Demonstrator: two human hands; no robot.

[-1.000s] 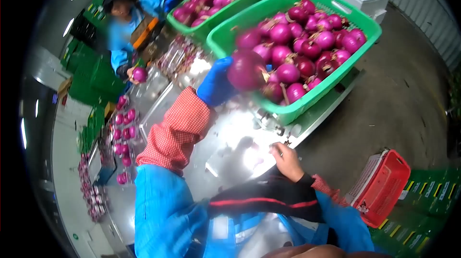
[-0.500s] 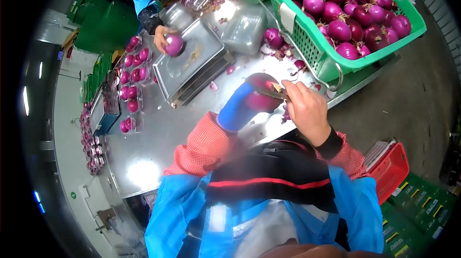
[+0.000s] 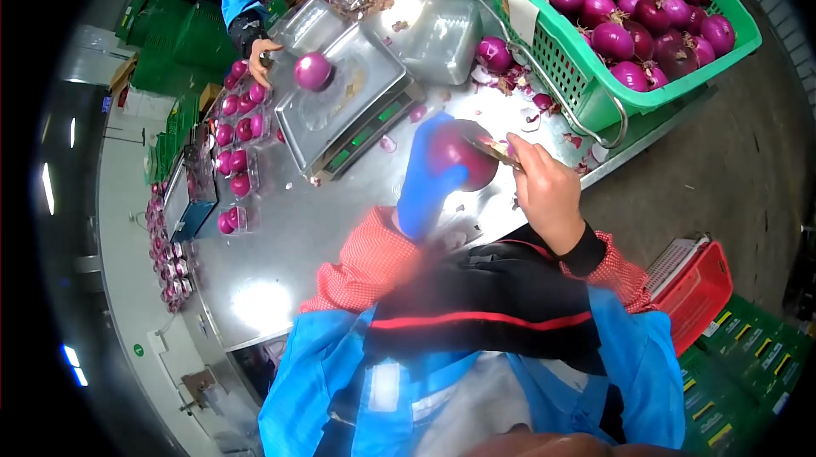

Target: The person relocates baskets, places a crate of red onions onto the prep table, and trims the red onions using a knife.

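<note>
My left hand (image 3: pixel 427 175), in a blue glove, is closed round a red onion (image 3: pixel 466 154) held above the metal table. My right hand (image 3: pixel 547 189) is bare and grips a small knife (image 3: pixel 495 151). Its blade lies against the upper right side of the onion, though blur hides the exact contact. Loose onion skins (image 3: pixel 531 121) are scattered on the table beyond my hands. A green crate (image 3: pixel 586 87) heaped with red onions (image 3: pixel 614 39) stands at the upper right, close to my right hand.
A co-worker's hand (image 3: pixel 260 62) is beside a weighing scale (image 3: pixel 340 108) with one red onion (image 3: pixel 313 71) on it. Packed onions in clear trays (image 3: pixel 242 159) line the metal table's (image 3: pixel 280 261) left side. Stacked clear trays (image 3: pixel 442 40) stand behind. A red basket (image 3: pixel 693 295) is at lower right.
The co-worker's hand has let go of the onion on the scale and moved left. The scale's display now shows green. My left hand has turned slightly with the onion, and the knife stays against it.
</note>
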